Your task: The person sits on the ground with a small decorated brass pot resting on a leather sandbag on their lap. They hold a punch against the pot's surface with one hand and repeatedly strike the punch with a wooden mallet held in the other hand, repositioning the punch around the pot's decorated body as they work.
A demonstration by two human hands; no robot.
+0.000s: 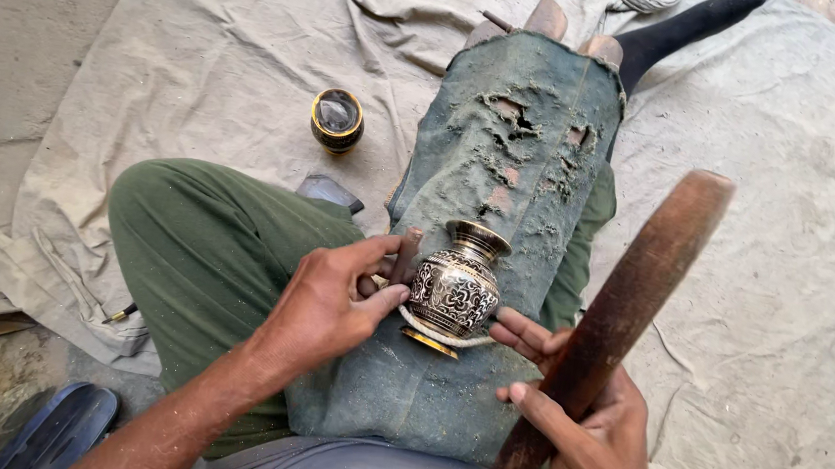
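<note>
**Engraved brass pot braced on your padded leg**

Engraved brass pot (pixel 456 287) lies on its side on the worn denim pad (pixel 498 221) draped over your outstretched leg, so the cloth cushions it and keeps it from rolling. A pale cord (pixel 435 331) loops round its base, which looks meant to bind it in place. Your left hand (pixel 328 302) closes on a thin dark tool (pixel 405 253) set against the pot's left side. Your right hand (pixel 596 432) is clamped on a long wooden mallet (pixel 620 315), raised to the right, its free fingers touching the pot. A second small pot (pixel 337 119) stands far left on the ground sheet (pixel 204 39).
</note>
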